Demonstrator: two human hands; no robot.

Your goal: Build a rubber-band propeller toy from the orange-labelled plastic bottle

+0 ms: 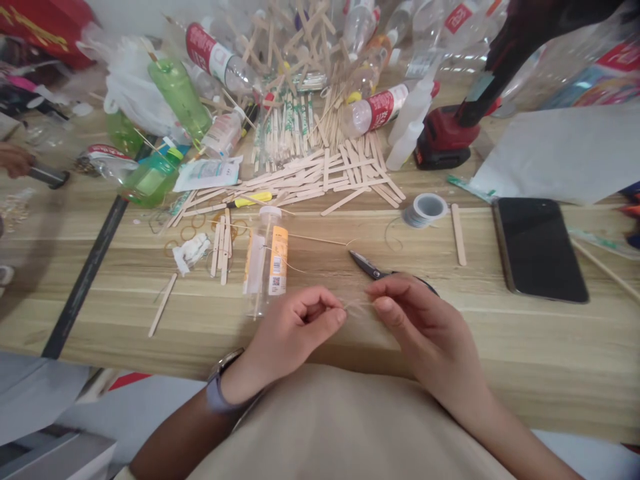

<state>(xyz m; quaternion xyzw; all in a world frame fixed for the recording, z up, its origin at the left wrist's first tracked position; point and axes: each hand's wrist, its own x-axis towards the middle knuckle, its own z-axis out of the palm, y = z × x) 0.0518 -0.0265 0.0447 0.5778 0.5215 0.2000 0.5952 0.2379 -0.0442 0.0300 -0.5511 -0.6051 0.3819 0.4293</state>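
My left hand [305,327], with a watch on its wrist, is closed, thumb pressed to forefinger on a thin clear line [356,307]. The line's loose loops stretch across to my right hand [425,327], which pinches it between thumb and fingertips. Behind my right fingers lie dark scissors [369,265], their handles partly hidden. Close to my left hand is a clear plastic bottle [266,260] with an orange label and white cap. A spool of line [425,209] sits further back on the right.
A phone [541,249] and a single craft stick [459,235] lie to the right. Loose craft sticks [320,177] are piled at the back, among plastic bottles. A red-and-black power tool [447,137] stands behind the spool. At far left, another person's hand [14,160] holds a dark object.
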